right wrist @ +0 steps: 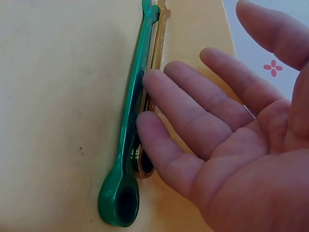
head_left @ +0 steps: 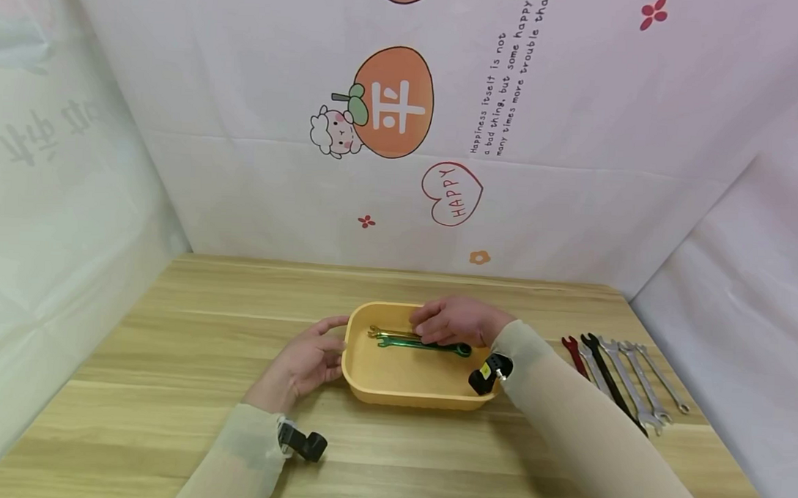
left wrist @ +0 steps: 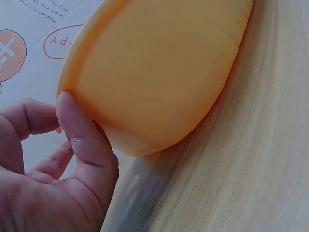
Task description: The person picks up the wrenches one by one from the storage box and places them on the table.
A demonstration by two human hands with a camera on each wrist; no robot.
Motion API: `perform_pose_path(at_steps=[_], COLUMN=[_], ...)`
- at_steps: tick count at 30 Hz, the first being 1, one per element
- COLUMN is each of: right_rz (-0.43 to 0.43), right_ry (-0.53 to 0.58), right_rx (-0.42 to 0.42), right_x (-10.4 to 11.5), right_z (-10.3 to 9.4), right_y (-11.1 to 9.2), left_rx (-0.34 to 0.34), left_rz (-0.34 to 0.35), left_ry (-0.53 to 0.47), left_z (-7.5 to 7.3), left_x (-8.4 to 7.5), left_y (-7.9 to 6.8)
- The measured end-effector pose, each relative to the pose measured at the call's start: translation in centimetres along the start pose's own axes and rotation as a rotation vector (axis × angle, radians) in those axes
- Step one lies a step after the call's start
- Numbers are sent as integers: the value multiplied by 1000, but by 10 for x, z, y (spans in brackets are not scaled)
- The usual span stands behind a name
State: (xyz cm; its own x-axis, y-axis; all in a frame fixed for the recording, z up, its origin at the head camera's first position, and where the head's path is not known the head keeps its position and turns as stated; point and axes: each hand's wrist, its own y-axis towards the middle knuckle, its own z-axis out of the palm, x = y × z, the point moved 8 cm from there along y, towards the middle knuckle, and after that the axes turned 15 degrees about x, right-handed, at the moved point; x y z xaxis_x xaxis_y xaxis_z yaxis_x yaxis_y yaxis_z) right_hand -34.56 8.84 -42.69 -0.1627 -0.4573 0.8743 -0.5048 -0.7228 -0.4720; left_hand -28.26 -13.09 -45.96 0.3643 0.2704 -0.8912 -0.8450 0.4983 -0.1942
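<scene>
A yellow plastic bin (head_left: 407,399) stands on the table. In it lie a green combination wrench (right wrist: 130,111) and, alongside, a gold wrench (right wrist: 158,48). My left hand (head_left: 309,359) is at the bin's left end, outside it. In the left wrist view the thumb (left wrist: 72,116) touches the bin's rim, the other fingers loosely bent behind. Over the bin's back right part is my right hand (head_left: 459,321), palm toward the wrenches. Its fingers are extended and slightly bent, with the tips beside the gold wrench; whether they touch it I cannot tell.
Right of the bin lies a slanted row of wrenches: a red one (head_left: 575,355), a black one (head_left: 615,385) and several silver ones (head_left: 632,385). White printed cloth (head_left: 275,201) walls the wooden table (head_left: 170,373) at the back and both sides.
</scene>
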Motion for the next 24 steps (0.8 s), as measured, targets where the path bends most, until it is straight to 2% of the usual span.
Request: perform_pose_path(at_steps=[3, 11, 20, 24], right_rz=[3, 22, 32, 88], right_ry=[-3, -156, -77, -43], right_rx=[9, -8, 70, 125], right_x=[0, 0, 3, 7], right_z=[1, -1, 7, 11], right_y=[0, 1, 1, -4], left_rx=[-1, 2, -11, -8], left_rz=[0, -1, -1, -2], left_ry=[1, 1, 10, 9], left_z=[0, -1, -2, -2], left_x=[0, 0, 0, 1], left_y=[0, 1, 1, 1])
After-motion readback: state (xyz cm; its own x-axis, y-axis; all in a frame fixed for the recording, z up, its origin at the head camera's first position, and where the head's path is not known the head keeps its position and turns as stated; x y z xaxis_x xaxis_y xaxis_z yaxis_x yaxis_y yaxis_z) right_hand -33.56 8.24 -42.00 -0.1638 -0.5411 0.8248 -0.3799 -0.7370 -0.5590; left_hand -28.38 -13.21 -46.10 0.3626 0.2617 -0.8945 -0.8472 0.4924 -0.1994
